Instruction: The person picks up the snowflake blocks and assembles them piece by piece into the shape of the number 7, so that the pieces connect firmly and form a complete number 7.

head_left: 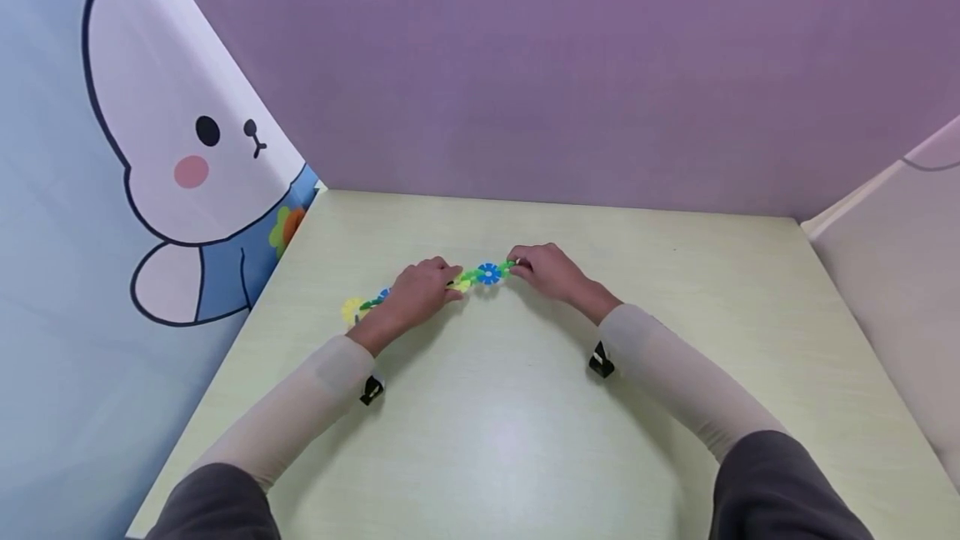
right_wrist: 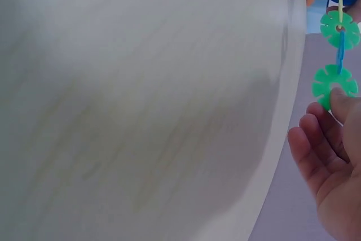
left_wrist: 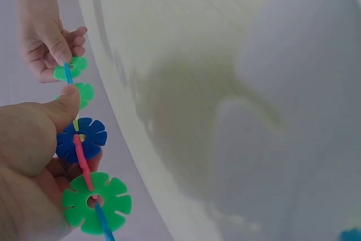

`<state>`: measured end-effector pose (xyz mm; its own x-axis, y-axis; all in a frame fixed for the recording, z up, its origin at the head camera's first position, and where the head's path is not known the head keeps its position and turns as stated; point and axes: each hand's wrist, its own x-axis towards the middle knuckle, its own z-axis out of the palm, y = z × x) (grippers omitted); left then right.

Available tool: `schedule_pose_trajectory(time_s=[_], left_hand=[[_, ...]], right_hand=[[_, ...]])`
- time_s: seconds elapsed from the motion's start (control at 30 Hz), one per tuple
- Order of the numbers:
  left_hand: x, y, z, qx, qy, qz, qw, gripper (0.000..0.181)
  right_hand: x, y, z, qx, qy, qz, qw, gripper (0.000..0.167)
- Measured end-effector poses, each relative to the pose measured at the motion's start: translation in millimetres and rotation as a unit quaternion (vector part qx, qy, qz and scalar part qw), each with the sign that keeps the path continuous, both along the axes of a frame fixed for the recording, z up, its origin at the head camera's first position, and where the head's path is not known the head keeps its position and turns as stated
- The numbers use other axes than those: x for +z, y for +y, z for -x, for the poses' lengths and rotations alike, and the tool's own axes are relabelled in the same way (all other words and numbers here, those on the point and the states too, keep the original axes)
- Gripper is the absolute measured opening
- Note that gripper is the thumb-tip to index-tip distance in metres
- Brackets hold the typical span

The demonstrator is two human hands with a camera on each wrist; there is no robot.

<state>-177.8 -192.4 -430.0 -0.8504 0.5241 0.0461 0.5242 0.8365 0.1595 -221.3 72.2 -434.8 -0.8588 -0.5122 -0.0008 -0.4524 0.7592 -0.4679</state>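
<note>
A chain of slotted plastic snowflake discs, joined edge to edge, stretches between the two hands above the table. My left hand grips the chain partway along, its thumb by a dark blue disc. Past that hand hang a pink disc seen edge-on, a green disc and, at the far left in the head view, a yellow disc. My right hand pinches a green disc at the chain's right end. A light blue disc seen edge-on joins it to another green one.
The pale wooden table lies beneath both arms. Behind it rises a purple panel; a cartoon-printed panel stands at the left and a pale panel at the right. A small black device sits under the right wrist.
</note>
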Motion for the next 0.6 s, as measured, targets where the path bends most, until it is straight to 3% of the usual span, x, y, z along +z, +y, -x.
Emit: schedule_pose_trajectory(time_s=[0.27, 0.6], left_hand=[[-0.2, 1.8, -3.2, -0.011, 0.0, -0.019, 0.9998, 0.049], [-2.8, 5.4, -4.2, -0.027, 0.017, -0.046, 0.9985, 0.046]], right_hand=[[2.4, -2, -2.3, 0.022, 0.07, -0.015, 0.9972, 0.01], [2.9, -4, -11.3, 0.019, 0.121, -0.025, 0.9922, 0.008]])
